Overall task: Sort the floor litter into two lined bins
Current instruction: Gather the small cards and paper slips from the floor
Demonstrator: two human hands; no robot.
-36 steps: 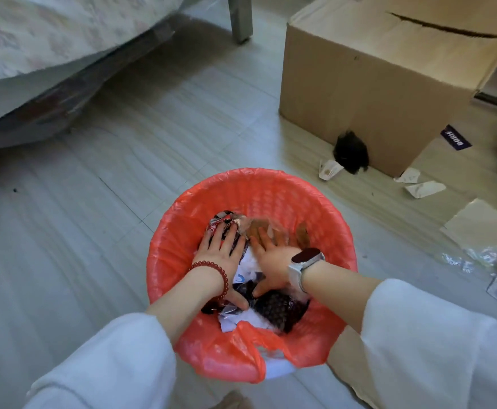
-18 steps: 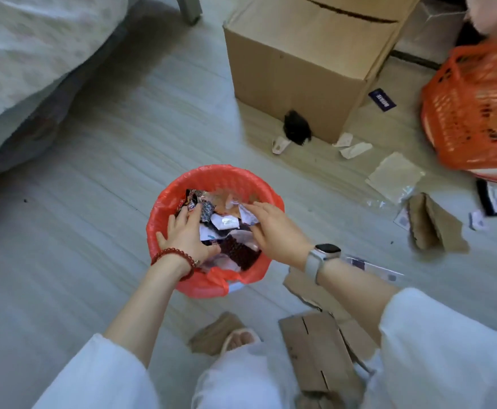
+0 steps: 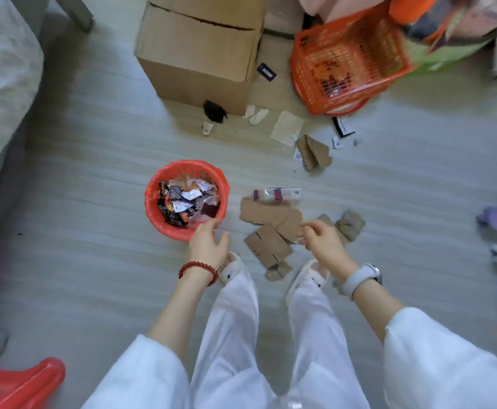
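Observation:
A small bin with a red liner (image 3: 153, 211) stands on the floor, filled with wrappers and paper scraps (image 3: 186, 203). My left hand (image 3: 207, 245), with a red bead bracelet, hovers just in front of the bin's near rim, fingers apart and empty. My right hand (image 3: 322, 242), with a watch on the wrist, is over torn cardboard pieces (image 3: 271, 231) to the right of the bin, fingers loosely curled, nothing held. An orange mesh basket (image 3: 347, 60) lies tipped at the far right. More litter lies between: a clear packet (image 3: 278, 194), folded cardboard (image 3: 313, 153), paper scraps (image 3: 257, 113).
A big cardboard box (image 3: 200, 54) stands behind the bin with a dark clump (image 3: 213, 112) at its foot. A bed (image 3: 2, 81) fills the left side. A red plastic object (image 3: 26, 382) is at the bottom left. My slippered feet (image 3: 232, 268) stand near the cardboard.
Both hands have come out of the bin and hold nothing. The view has risen and pulled back, so the bin looks smaller and the orange basket and floor litter are now in sight.

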